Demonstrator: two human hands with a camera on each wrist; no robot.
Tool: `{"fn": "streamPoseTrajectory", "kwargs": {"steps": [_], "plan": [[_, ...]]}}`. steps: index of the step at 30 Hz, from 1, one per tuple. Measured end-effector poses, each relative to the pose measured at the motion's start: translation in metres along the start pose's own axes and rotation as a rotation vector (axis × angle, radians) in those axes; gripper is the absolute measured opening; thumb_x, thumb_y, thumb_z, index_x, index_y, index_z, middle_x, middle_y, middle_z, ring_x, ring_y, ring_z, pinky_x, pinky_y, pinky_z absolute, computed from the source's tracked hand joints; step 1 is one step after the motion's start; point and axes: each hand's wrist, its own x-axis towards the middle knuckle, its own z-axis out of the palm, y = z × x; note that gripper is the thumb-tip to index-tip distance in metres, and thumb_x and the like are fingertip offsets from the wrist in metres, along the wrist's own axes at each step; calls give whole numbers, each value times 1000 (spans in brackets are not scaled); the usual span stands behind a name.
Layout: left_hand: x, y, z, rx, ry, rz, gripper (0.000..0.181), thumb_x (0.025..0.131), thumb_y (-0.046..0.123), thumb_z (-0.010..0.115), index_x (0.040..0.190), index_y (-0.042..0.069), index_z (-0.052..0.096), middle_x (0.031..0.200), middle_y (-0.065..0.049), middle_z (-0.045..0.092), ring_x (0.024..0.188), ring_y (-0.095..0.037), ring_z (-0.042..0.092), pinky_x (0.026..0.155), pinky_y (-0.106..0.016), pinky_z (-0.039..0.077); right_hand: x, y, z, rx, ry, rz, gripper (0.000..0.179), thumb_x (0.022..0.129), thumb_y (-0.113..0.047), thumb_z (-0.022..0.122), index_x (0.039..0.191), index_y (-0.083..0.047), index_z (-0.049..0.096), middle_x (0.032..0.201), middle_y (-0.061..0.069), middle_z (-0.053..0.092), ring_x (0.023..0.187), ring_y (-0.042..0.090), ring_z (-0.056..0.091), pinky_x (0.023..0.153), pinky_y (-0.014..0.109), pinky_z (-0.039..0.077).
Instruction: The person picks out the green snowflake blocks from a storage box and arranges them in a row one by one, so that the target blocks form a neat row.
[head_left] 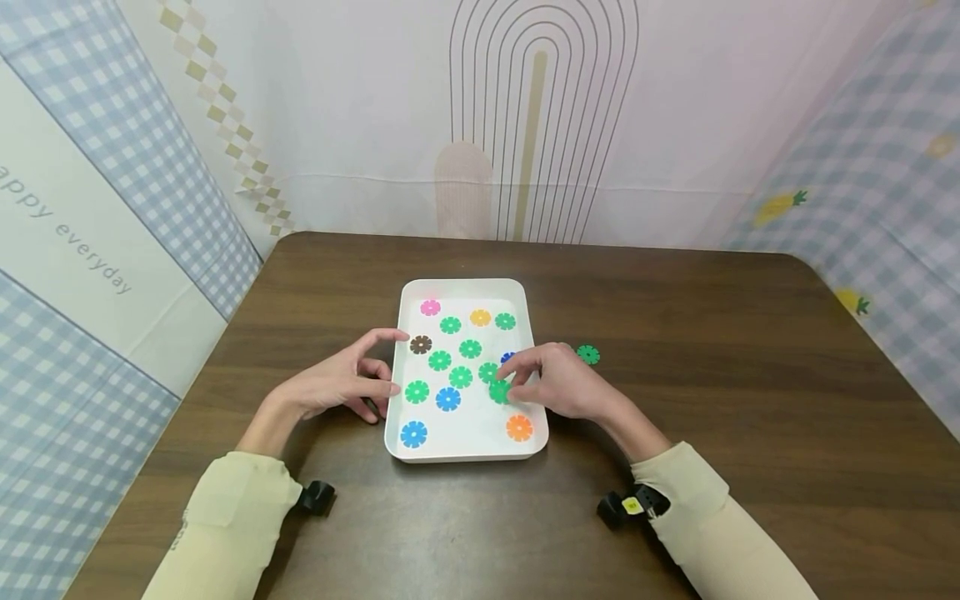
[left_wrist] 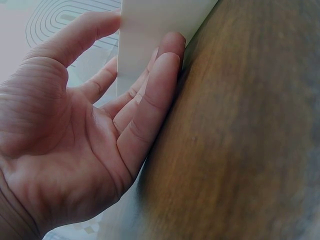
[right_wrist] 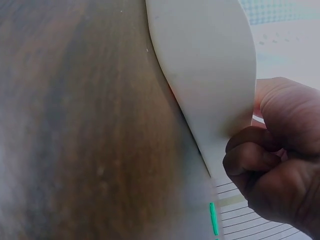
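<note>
A white tray [head_left: 465, 450] lies on the table with notched plastic snowflake discs spread over its floor. At its left wall, the thumb and index fingertips of my left hand [head_left: 341, 379] rest over the rim; the other fingers lie against the outside, as the left wrist view [left_wrist: 125, 115] shows. My right hand [head_left: 558, 383] reaches over the right rim and pinches a green snowflake disc [head_left: 498, 392] between thumb and index finger. Just behind it is another green disc [head_left: 487, 372]. A dark blue disc [head_left: 507, 358] is partly hidden by the right hand.
Inside the tray are more green discs [head_left: 461, 377], light blue ones [head_left: 448, 399], an orange [head_left: 519, 428], a brown [head_left: 421, 344], a pink [head_left: 430, 307] and a yellow [head_left: 480, 317]. One green disc [head_left: 588, 355] lies on the wooden table [head_left: 675, 333] right of the tray.
</note>
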Motion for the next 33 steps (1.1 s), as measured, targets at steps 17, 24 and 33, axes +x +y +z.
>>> {"fn": "streamPoseTrajectory", "kwargs": {"steps": [17, 24, 33], "plan": [[0, -1, 1, -16, 0, 4, 83, 96, 13, 76, 161, 21, 25, 94, -10, 64, 77, -24, 68, 68, -41, 63, -1, -3, -2, 29, -19, 9, 19, 91, -12, 82, 110, -16, 81, 85, -3, 71, 81, 18, 57, 70, 31, 47], [1, 1, 2, -13, -2, 4, 83, 97, 13, 76, 161, 21, 25, 93, -10, 64, 77, -25, 69, 68, -42, 64, -4, -2, -7, 111, 3, 9, 20, 92, -12, 83, 111, -15, 81, 88, 0, 71, 83, 21, 58, 70, 31, 47], [0, -1, 1, -3, 0, 8, 82, 97, 14, 76, 161, 23, 25, 93, -10, 64, 77, -25, 69, 69, -42, 64, -4, 4, -17, 265, 45, 1, 21, 91, -9, 83, 112, -9, 80, 90, 6, 73, 82, 23, 60, 62, 26, 45]]}}
